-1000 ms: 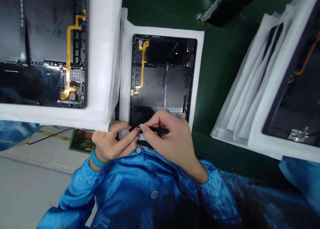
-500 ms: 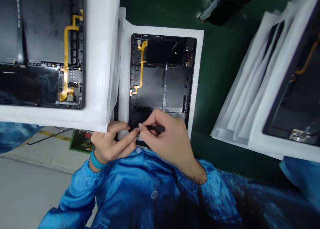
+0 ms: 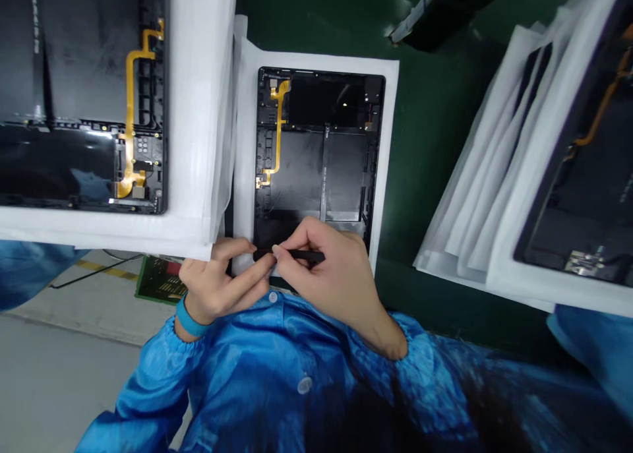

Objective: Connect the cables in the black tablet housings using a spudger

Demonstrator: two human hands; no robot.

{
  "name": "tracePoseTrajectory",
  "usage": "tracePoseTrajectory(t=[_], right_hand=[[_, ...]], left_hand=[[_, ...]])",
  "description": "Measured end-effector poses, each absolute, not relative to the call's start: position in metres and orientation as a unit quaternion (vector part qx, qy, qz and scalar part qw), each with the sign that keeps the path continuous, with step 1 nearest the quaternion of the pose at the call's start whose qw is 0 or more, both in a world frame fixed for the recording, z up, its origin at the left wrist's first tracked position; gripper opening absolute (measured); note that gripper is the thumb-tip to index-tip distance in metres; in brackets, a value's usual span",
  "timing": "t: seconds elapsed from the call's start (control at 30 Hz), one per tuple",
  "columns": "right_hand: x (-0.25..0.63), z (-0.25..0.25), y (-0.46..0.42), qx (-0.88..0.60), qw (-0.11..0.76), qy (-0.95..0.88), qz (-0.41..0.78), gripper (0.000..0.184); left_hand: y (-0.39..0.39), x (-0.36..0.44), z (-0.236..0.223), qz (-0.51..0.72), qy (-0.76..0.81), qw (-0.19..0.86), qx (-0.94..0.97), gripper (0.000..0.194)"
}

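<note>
An opened black tablet (image 3: 319, 156) with a yellow flex cable lies on a white foam sheet (image 3: 390, 110) in the middle of the green mat. My right hand (image 3: 336, 281) pinches a thin black tool (image 3: 304, 256) held level over the tablet's near edge. My left hand (image 3: 220, 285), with a blue wristband, is pinched at the tool's left tip on the tablet's near left corner. What its fingers hold there is hidden. Both arms wear shiny blue sleeves.
A second opened tablet (image 3: 84, 97) on white foam sits raised at the left. A tilted stack of foam sheets with tablets (image 3: 548, 169) fills the right. A dark bar-shaped object (image 3: 445, 4) lies at the top. A green circuit board (image 3: 158, 278) and grey floor show below left.
The view has shifted slightly. My right hand slid a little left along the tool, and both hands stay pinched at the tablet's near edge.
</note>
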State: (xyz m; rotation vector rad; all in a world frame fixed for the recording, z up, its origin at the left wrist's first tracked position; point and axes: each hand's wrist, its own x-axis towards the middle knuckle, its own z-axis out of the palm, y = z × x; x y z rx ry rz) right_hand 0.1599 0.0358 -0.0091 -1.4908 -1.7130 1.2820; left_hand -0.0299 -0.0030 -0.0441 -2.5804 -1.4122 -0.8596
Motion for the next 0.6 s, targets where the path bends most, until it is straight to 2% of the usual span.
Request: tracePoseTrajectory(t=[0.4, 0.6], right_hand=[[0.1604, -0.0090, 0.0365, -0.557, 0.265, -0.631, 0.471, 0.018], [0.1617, -0.0079, 0.0370, -0.552, 0.270, -0.630, 0.475, 0.019]], left_hand=[[-0.0085, -0.0309, -0.0430, -0.309, -0.486, 0.007, -0.817, 0.029], [-0.0078, -0.0279, -0.0424, -0.296, -0.492, 0.033, -0.818, 0.034]])
